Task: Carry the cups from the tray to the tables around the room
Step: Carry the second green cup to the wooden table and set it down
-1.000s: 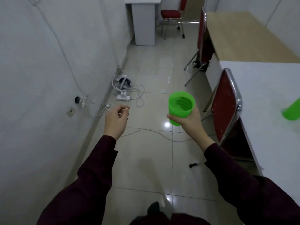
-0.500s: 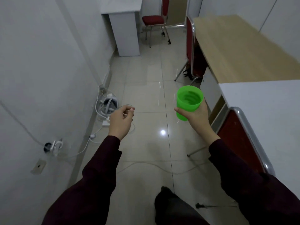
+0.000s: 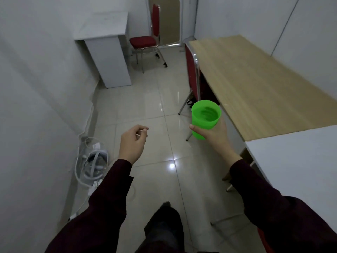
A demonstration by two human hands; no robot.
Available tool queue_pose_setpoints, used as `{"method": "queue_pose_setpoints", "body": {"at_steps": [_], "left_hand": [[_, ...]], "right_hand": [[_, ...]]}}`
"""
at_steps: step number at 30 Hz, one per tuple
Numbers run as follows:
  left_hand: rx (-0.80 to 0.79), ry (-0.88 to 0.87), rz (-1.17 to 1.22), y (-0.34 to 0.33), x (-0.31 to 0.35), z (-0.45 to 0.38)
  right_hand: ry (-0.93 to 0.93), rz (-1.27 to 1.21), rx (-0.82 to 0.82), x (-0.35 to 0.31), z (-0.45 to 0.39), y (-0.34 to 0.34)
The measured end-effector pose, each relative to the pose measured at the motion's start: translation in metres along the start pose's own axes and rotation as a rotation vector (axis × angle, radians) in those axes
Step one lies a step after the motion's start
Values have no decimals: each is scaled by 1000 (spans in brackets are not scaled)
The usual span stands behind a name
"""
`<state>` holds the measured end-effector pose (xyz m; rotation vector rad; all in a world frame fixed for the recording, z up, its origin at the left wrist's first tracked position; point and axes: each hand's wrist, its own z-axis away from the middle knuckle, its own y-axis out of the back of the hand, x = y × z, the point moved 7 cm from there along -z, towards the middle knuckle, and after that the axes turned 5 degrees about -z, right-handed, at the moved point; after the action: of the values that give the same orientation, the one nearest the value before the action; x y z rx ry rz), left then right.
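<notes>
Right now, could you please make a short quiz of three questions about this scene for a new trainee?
1. True or false: the green cup is held upright in the right hand.
2. Which table is nearest the cup: A) the wooden table, B) the far white table?
3. What does the left hand carry?

Key: 1 true. 2 A. 3 No cup; its fingers are curled, seemingly empty.

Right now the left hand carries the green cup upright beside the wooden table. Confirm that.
Not quite: the head view shows the right hand carrying the green cup upright beside the wooden table. The left hand is loosely curled, holding no cup.
</notes>
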<state>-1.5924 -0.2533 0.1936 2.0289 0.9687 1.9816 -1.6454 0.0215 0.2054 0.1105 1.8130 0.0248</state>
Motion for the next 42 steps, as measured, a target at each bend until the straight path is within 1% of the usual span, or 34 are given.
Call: {"method": "queue_pose_setpoints", "body": {"at_steps": [2, 5, 10, 13, 16, 20, 26, 31, 35, 38, 40, 42], "left_hand": [[-35, -30, -10, -22, -2, -54], [-131, -96, -47, -63, 2, -126], [-299, -138, -53, -142, 27, -227], [-382, -177, -39, -197, 45, -277], [-457, -212, -61, -267, 63, -337], [-498, -204, -65, -340, 84, -396], [-595, -206, -109, -454, 128, -481], [-601, -246, -179, -535, 150, -546], [-601, -285, -284, -598, 147, -595], [-612, -373, -451, -639, 132, -616], [-623, -417, -569, -658, 120, -622], [-619, -450, -637, -670, 108, -623]], "right_hand": [[-9, 5, 35, 16, -39, -1], [-33, 13, 139, 40, -95, 5], [-79, 50, 243, 75, -176, 19], [-99, 61, 295, 99, -222, 40], [-117, 67, 356, 132, -278, 73], [-110, 62, 421, 161, -341, 115], [-144, 77, 428, 193, -455, 171], [-170, 71, 468, 231, -527, 198], [-212, 111, 493, 267, -577, 213], [-252, 134, 528, 293, -611, 221], [-281, 134, 548, 309, -634, 225], [-303, 141, 564, 324, -658, 228]]}}
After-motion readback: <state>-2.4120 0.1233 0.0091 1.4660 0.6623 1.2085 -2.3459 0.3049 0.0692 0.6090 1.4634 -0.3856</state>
